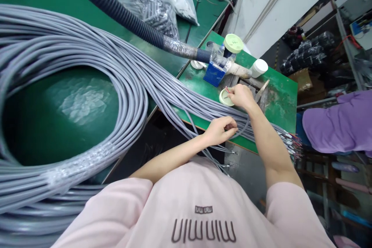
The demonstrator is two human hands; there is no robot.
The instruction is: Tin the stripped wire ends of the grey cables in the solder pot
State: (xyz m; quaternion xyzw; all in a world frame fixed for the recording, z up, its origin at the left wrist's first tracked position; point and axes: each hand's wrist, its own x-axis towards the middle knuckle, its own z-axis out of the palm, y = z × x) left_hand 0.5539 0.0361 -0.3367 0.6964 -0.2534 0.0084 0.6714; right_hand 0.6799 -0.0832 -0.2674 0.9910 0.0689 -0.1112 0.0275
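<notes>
My right hand (pixel 242 96) is closed on a grey cable's end; thin reddish wires (pixel 227 90) poke out past its fingertips. Those wires are over a small round pale-green tub (pixel 225 100) on the green bench. A loop of grey cable (pixel 247 124) curves below that hand towards my left one. My left hand (pixel 219 130) is closed in a loose pinch at the near side of the cable bundle (pixel 186 99); whatever its fingertips hold is hidden. Stripped cable ends with coloured wires (pixel 293 145) fan out at the bundle's right end.
A large grey cable coil (pixel 124 81) fills the left table. Overhead crosses a black ribbed hose (pixel 130 19), its nozzle resting by a blue box (pixel 214 74). A white jar (pixel 259 68) and a green-lidded container (pixel 233 43) stand behind. A person in purple (pixel 337 122) is at right.
</notes>
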